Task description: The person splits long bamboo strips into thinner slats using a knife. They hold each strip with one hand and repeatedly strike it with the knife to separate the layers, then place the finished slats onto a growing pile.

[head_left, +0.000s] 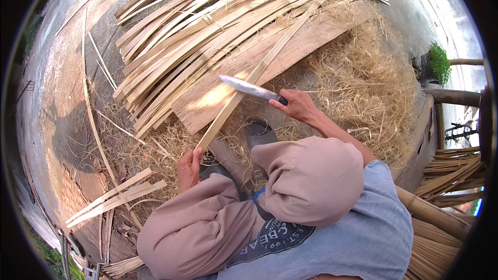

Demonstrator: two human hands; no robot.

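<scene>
A long pale bamboo strip (226, 110) runs from near my left knee up and away to the far right, across a wooden board (207, 93). My left hand (189, 168) pinches its near end between thumb and fingers. In my right hand (298, 106) is a knife (249, 88), its dark handle wrapped by my fingers. The blade points left and lies across the strip near the board's near edge. Whether the edge bites into the strip cannot be made out.
A thick spread of split bamboo strips (171, 65) lies beyond the board. Curly shavings (358, 80) heap up at the right and around my feet. Several short strips (111, 199) lie at the left. A bamboo pole (433, 212) and more bundled strips (454, 176) stand at the right.
</scene>
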